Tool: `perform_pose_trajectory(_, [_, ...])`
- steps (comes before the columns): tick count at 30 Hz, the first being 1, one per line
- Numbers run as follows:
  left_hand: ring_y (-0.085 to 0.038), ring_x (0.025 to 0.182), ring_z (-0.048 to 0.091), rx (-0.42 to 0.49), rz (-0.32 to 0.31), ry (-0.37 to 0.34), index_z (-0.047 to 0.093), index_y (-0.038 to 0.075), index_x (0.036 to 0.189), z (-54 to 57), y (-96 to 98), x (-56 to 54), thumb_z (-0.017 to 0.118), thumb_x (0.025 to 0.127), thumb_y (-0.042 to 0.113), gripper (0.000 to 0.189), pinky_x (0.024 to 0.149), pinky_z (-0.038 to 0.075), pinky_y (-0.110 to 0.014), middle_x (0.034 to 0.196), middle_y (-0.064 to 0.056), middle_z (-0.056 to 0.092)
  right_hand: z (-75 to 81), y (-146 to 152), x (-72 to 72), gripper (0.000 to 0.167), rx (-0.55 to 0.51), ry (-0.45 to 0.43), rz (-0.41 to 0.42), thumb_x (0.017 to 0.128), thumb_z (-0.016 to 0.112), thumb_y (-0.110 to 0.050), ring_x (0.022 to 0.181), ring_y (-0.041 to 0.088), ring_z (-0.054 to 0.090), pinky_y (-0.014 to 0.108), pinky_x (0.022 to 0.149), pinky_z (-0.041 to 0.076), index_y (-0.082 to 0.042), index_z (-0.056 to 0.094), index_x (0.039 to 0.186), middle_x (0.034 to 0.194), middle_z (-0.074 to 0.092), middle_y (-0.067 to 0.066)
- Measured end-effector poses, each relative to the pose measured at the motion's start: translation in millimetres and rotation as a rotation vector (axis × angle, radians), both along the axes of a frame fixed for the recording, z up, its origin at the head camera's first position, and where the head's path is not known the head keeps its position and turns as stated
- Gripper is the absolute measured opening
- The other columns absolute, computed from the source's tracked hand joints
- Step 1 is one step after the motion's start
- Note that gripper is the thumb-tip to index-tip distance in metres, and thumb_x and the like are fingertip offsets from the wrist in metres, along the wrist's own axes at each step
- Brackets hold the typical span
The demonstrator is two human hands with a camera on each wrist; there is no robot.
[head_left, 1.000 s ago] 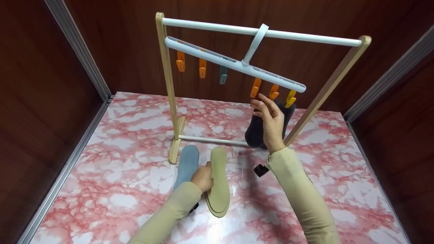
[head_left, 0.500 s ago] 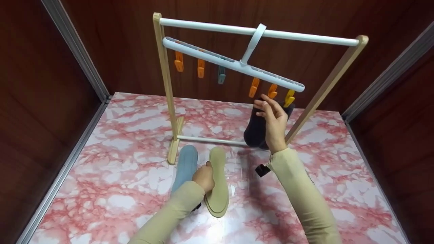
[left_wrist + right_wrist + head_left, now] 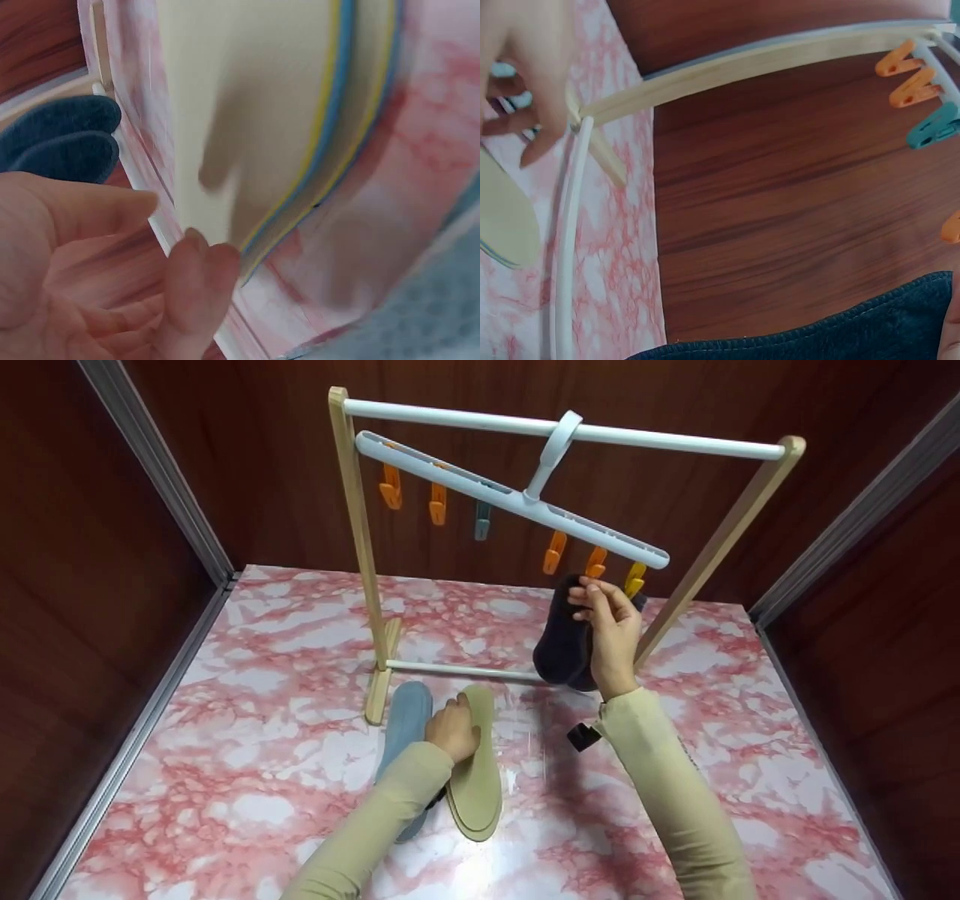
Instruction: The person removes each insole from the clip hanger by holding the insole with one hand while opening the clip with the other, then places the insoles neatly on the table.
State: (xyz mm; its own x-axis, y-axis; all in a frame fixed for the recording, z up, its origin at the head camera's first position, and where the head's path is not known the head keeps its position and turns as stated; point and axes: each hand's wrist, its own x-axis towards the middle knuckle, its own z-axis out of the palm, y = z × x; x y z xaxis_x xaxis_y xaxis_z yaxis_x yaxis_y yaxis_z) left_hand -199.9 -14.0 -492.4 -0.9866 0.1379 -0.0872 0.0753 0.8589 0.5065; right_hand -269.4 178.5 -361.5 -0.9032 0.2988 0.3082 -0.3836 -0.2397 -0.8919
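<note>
In the head view, a pair of dark insoles (image 3: 559,649) hangs at the hanger's right end, below an orange clip (image 3: 596,564) and a yellow clip (image 3: 635,580). My right hand (image 3: 616,641) pinches the top of the front one, fingertips just beneath the orange clip. Down on the table, my left hand (image 3: 452,730) is over the left edge of two stacked beige insoles (image 3: 480,795); its thumb and fingers stand apart in the left wrist view. A blue-grey insole (image 3: 407,712) lies left of it, partly covered by the left hand and forearm.
A white clip hanger (image 3: 480,487) hangs tilted from the wooden rack's white top rod (image 3: 450,416). Other orange clips (image 3: 437,504) and a teal clip (image 3: 482,521) dangle from it. The marbled table (image 3: 247,750) lies between dark wood-look panels (image 3: 82,607).
My right hand shifts slightly right from beside the inner orange clip to the dark insole's top. The hanger tilts a little more. My left hand moves up along the beige insoles, its fingers loosening.
</note>
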Motion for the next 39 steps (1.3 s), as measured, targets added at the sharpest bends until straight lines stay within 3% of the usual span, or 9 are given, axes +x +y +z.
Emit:
perform_pose_trajectory(9, [-0.04, 0.095, 0.061, 0.117, -0.057, 0.05, 0.049, -0.01, 0.126, 5.8, 7.9, -18.5, 0.061, 0.091, 0.017, 0.046, 0.081, 0.052, -0.049, 0.118, -0.027, 0.054, 2.3, 1.1, 4.0, 0.014, 0.056, 0.067, -0.074, 0.094, 0.055, -0.002, 0.071, 0.016, 0.066, 0.022, 0.059, 0.051, 0.003, 0.068, 0.093, 0.079, 0.072, 0.005])
perform_pose_trajectory(17, [-0.039, 0.091, 0.061, 0.215, -0.105, 0.155, 0.054, -0.007, 0.11, 14.5, 21.7, -34.0, 0.062, 0.088, 0.012, 0.03, 0.081, 0.051, -0.047, 0.107, -0.023, 0.055, 4.1, 2.8, 8.0, 0.015, 0.131, 0.09, -0.127, 0.094, 0.056, -0.005, 0.072, 0.016, 0.066, 0.023, 0.059, 0.051, 0.004, 0.069, 0.095, 0.08, 0.072, 0.003])
perform_pose_trajectory(24, [-0.036, 0.103, 0.059, 0.313, -0.123, 0.122, 0.053, -0.006, 0.12, 31.9, 31.2, -47.1, 0.063, 0.087, 0.014, 0.04, 0.092, 0.048, -0.043, 0.115, -0.022, 0.055, 3.3, 5.0, 9.6, 0.016, 0.127, 0.093, -0.155, 0.094, 0.056, -0.004, 0.074, 0.014, 0.065, 0.022, 0.06, 0.052, 0.006, 0.068, 0.095, 0.08, 0.071, 0.003])
perform_pose_trajectory(31, [-0.037, 0.121, 0.051, 0.457, -0.214, 0.131, 0.043, -0.004, 0.135, 42.7, 43.9, -60.5, 0.066, 0.085, 0.012, 0.057, 0.103, 0.041, -0.043, 0.128, -0.024, 0.054, 3.0, 6.8, 11.9, 0.015, 0.127, 0.119, -0.158, 0.094, 0.056, -0.002, 0.077, 0.015, 0.066, 0.022, 0.061, 0.052, 0.006, 0.068, 0.097, 0.083, 0.071, 0.004])
perform_pose_trajectory(35, [-0.035, 0.129, 0.045, 0.469, -0.262, 0.119, 0.036, -0.003, 0.141, 48.9, 50.3, -64.7, 0.067, 0.085, 0.012, 0.066, 0.109, 0.035, -0.042, 0.137, -0.023, 0.048, 3.3, 8.8, 12.8, 0.015, 0.113, 0.145, -0.158, 0.094, 0.055, -0.001, 0.077, 0.016, 0.065, 0.022, 0.061, 0.052, 0.007, 0.067, 0.097, 0.083, 0.071, 0.005])
perform_pose_trajectory(39, [-0.034, 0.131, 0.043, 0.459, -0.271, 0.112, 0.035, -0.004, 0.142, 52.6, 56.4, -68.2, 0.068, 0.085, 0.015, 0.068, 0.111, 0.033, -0.04, 0.139, -0.023, 0.047, 3.0, 10.6, 13.5, 0.015, 0.111, 0.171, -0.158, 0.094, 0.054, 0.001, 0.077, 0.016, 0.065, 0.023, 0.06, 0.051, 0.008, 0.067, 0.099, 0.084, 0.07, 0.005])
